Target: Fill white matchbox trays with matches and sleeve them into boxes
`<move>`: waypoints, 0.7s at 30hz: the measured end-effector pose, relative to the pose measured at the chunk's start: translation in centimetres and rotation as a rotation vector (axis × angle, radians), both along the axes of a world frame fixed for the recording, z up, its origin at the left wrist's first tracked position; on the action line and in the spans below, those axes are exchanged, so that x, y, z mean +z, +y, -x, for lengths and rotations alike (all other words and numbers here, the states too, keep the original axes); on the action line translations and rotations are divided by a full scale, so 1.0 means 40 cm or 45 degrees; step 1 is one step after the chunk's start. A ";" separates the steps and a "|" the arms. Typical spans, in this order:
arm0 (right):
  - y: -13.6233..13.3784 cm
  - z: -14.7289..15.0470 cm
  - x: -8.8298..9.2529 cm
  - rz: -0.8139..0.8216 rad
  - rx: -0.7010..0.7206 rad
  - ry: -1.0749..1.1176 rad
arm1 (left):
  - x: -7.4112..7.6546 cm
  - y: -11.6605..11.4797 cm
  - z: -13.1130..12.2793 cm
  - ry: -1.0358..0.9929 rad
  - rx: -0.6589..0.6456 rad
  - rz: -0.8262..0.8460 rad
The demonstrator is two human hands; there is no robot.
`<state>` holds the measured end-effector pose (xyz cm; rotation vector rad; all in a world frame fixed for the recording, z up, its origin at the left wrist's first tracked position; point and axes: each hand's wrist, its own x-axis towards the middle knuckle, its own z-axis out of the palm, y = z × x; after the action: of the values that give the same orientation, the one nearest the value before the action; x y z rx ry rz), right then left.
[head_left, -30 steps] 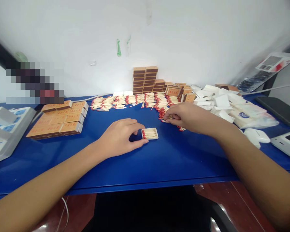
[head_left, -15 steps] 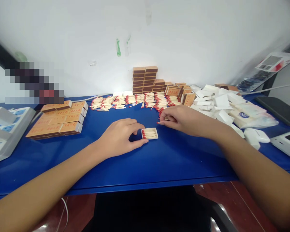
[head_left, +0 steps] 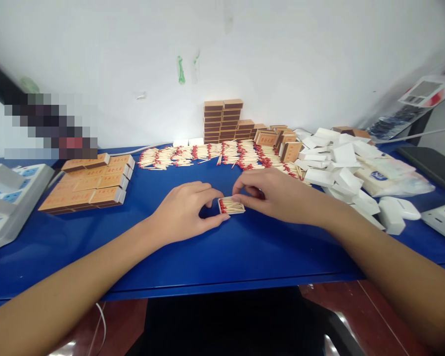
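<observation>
In front of me a small white matchbox tray (head_left: 241,211) lies on the blue table, filled with red-tipped matches (head_left: 228,204). My left hand (head_left: 185,210) steadies it, thumb at the near side and fingers at the far left corner. Over the tray's right end, my right hand (head_left: 269,193) has thumb and forefinger pinched together on matches, which are mostly hidden by the fingertips. Behind the hands a long row of loose matches (head_left: 174,157) spreads across the table.
Filled orange matchboxes (head_left: 81,190) are stacked at the left beside a white power strip (head_left: 13,202). A stack of matchbox sleeves (head_left: 222,121) stands against the wall. White empty trays (head_left: 343,153) pile up at the right, next to a tissue pack (head_left: 389,178).
My right hand has moved left and nearer, from the loose matches to the tray. My left hand stays at the tray, which has barely shifted.
</observation>
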<state>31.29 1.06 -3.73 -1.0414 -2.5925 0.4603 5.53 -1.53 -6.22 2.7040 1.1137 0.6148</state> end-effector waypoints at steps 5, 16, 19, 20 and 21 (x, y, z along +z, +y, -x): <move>0.037 -0.068 0.028 -0.104 -0.252 -0.180 | 0.004 0.000 0.001 -0.023 -0.005 0.013; 0.063 -0.087 0.008 0.082 -0.265 -0.390 | 0.009 -0.001 0.006 -0.014 -0.001 0.026; 0.067 -0.097 0.014 0.140 -0.277 -0.395 | 0.009 0.000 0.005 -0.012 0.002 0.024; 0.068 -0.101 0.017 0.136 -0.291 -0.389 | 0.009 0.000 0.005 -0.011 0.002 0.021; 0.069 -0.104 0.019 0.121 -0.301 -0.379 | 0.009 0.000 0.004 -0.009 0.004 0.020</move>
<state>35.43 3.82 -2.97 -1.5324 -2.6683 0.3978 5.36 -1.54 -5.87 2.6853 1.1170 0.6124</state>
